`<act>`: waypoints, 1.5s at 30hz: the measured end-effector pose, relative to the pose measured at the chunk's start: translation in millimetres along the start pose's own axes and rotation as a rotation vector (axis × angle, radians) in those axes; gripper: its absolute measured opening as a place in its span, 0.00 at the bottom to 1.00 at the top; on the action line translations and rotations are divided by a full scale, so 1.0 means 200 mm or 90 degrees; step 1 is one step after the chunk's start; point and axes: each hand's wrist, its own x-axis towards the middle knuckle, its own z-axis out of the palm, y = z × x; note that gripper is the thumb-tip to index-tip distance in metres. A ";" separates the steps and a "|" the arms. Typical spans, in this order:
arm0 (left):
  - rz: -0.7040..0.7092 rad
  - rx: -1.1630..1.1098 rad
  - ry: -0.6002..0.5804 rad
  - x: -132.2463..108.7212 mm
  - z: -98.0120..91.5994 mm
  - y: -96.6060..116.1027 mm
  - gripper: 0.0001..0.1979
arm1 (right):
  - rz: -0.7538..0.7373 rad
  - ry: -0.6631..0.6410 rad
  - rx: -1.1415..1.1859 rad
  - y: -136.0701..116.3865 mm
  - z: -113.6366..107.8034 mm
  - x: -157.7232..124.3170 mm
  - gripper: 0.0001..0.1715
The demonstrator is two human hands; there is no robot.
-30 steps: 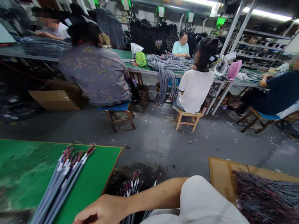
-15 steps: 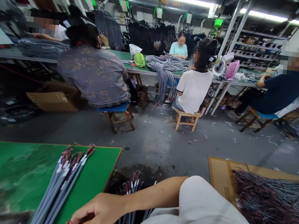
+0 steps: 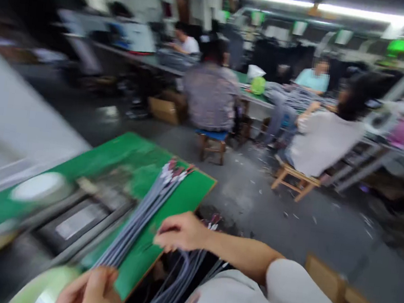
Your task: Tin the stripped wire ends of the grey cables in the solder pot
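The picture is smeared by motion. My right hand (image 3: 179, 231) hovers over the near right edge of the green table (image 3: 120, 156), fingers pinched together on grey cables (image 3: 175, 281) that loop down off the edge. A bundle of grey cables (image 3: 143, 213) with coloured wire ends lies diagonally on the table, just left of that hand. My left hand (image 3: 91, 292) is at the bottom edge, at the near end of the bundle; its fingers are too blurred to read.
A flat metal device (image 3: 76, 219) and a white round object (image 3: 37, 185) sit on the table's left. A pale green round thing (image 3: 41, 289) lies beside my left hand. Other people sit on stools (image 3: 213, 145) at a far bench. Cardboard (image 3: 322, 279) lies right.
The view has swung left and down. My right hand has risen from below the table edge to above it, drawing grey cables up. My left hand has come into view.
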 end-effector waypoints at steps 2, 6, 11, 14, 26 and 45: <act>-0.043 -0.070 0.256 0.01 -0.03 0.00 0.08 | -0.013 0.031 0.012 -0.06 -0.04 0.07 0.15; -0.029 -0.207 0.423 0.04 -0.14 0.03 0.09 | -0.037 0.005 -0.057 -0.12 -0.04 0.34 0.15; -0.025 -0.090 0.529 -0.10 -0.31 -0.03 0.08 | -0.034 -0.099 -0.185 -0.12 0.11 0.60 0.17; -0.029 -0.014 0.550 -0.18 -0.40 -0.11 0.09 | -0.046 -0.161 -0.258 -0.14 0.23 0.71 0.17; 0.141 0.363 0.424 -0.22 -0.51 -0.32 0.03 | -0.151 -0.362 -0.755 -0.18 0.77 0.98 0.11; 0.202 0.497 0.355 -0.22 -0.47 -0.35 0.03 | -0.206 -0.457 -1.047 -0.10 0.93 0.98 0.10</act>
